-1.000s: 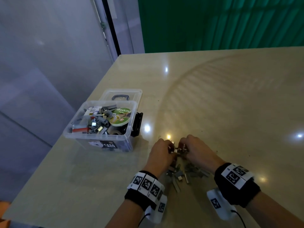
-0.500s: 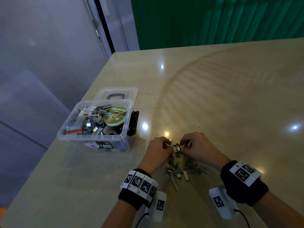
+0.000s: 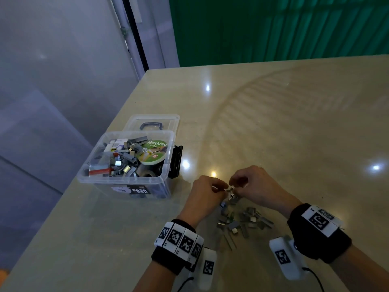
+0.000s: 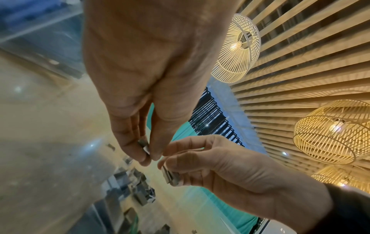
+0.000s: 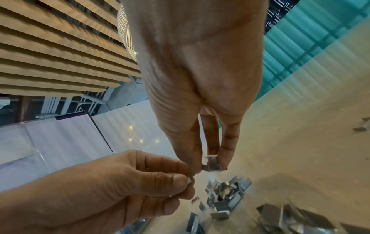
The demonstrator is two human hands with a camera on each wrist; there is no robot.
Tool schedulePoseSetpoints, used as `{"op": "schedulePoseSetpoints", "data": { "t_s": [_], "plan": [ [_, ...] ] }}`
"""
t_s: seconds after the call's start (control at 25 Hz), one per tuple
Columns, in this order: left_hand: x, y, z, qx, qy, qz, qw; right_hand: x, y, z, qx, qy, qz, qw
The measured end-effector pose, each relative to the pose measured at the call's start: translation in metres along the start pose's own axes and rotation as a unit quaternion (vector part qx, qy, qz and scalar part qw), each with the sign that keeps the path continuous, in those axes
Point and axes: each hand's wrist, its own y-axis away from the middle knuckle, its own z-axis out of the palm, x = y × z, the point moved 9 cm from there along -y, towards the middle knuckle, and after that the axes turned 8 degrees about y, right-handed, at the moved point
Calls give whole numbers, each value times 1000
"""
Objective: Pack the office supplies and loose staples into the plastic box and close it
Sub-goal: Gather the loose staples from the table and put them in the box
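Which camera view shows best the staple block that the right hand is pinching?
The right wrist view: the staple block sits close and sharp between the right hand fingers. The left wrist view shows it edge-on and partly covered. The head view shows only a small glint between the hands.

Both hands have risen off the staple pile (image 3: pixel 244 223): left hand (image 3: pixel 207 193) and right hand (image 3: pixel 255 186) each now pinch staple strips above it.
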Motion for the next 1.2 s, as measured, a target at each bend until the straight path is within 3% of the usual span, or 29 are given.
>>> {"op": "schedulePoseSetpoints", "data": {
  "t_s": [0.4,0.68,1.2],
  "plan": [
    [-1,-12,10,-47,-79,15,996,-1,-9,3,-22,14,23,999],
    [9,-23,5,3,-61,24,998,5,-10,-3,-13,-4,41,999],
    [37,-23,3,-4,-81,70,994,-1,-7,-27,2,-21,29,999]
  ]
}}
